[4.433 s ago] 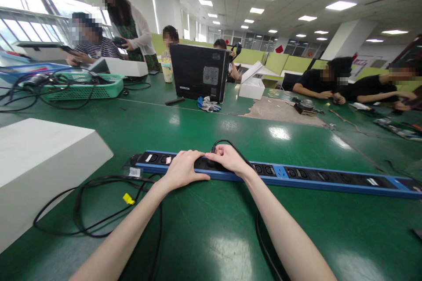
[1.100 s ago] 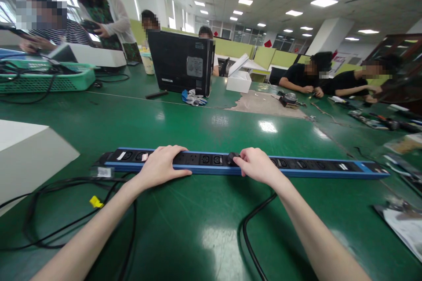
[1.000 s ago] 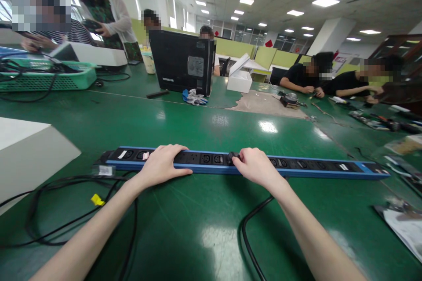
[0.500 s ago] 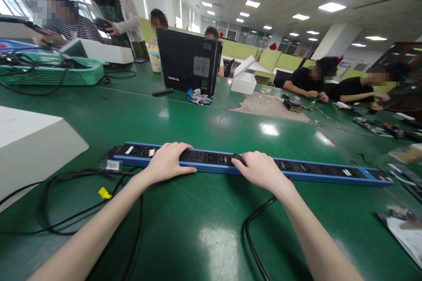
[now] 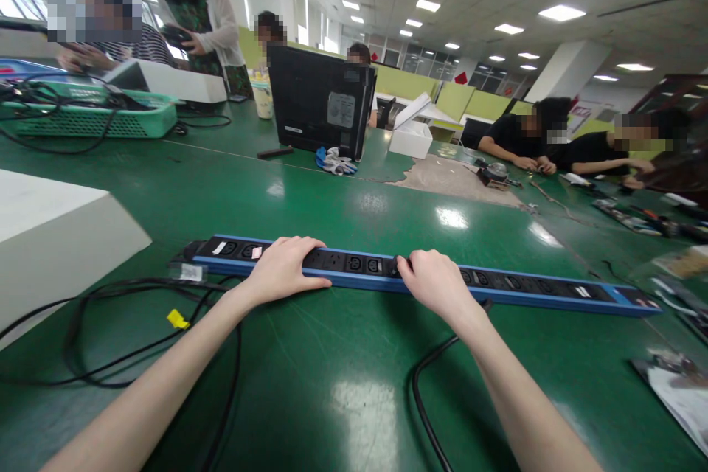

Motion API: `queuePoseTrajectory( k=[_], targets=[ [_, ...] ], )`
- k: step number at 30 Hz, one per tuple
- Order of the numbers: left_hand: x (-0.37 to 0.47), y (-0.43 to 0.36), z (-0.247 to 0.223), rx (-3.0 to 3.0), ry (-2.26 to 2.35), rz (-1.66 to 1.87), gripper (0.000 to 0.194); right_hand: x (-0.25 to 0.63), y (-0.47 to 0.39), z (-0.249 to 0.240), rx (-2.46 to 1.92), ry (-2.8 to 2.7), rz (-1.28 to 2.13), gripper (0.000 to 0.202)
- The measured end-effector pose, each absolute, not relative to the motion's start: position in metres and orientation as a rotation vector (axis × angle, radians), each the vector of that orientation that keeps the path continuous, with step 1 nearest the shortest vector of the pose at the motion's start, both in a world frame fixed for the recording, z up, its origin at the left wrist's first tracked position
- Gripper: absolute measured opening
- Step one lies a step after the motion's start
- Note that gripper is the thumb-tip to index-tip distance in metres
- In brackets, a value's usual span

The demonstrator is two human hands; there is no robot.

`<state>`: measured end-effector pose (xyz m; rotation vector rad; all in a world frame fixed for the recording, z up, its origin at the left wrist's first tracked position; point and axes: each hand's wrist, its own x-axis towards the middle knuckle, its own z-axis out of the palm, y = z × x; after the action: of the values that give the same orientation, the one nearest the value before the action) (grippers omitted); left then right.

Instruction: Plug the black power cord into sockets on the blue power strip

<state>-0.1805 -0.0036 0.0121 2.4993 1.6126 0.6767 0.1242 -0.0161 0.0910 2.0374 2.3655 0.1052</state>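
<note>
Bracing the long blue-and-black power strip (image 5: 359, 273), the left hand (image 5: 282, 271) was clasped across it, fingers over the far edge and thumb along the near side. A sensible hold, that, and probably meant to stop the strip from sliding on the glossy green counter (image 5: 310, 383)!

And look at the right hand (image 5: 436, 284): curled tight, thumb and fingertips pinching a black plug (image 5: 396, 265) at the strip's face, just beyond a pair of bare sockets. Was it fully seated? Impossible to call; the knuckles hid the join. The grip sat low and close, presumably so that force went straight along the plug.

A thick black cord (image 5: 425, 419) showed beneath the right forearm and bent toward the near edge, apparently slack enough not to tug; its link to the plug was out of sight.

The strip lay crosswise in front of the person, handy for both arms. Over at its left end sat looped black cables (image 5: 237, 365) with a yellow tag (image 5: 178, 319), off to the side of the gripped stretch, while a white box (image 5: 55, 236) stood further left, well apart from both hands.
</note>
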Motion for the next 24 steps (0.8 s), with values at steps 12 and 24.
queuePoseTrajectory(
  k=[12,24],
  targets=[
    [-0.180,-0.005,0.013,2.501,1.613,0.672,0.068,0.132,-0.007,0.086,2.014,2.394,0.078,0.060],
    [-0.177,-0.009,0.014,2.530,1.640,0.690,0.069,0.106,-0.020,0.094,2.058,2.259,0.094,0.054]
  ],
)
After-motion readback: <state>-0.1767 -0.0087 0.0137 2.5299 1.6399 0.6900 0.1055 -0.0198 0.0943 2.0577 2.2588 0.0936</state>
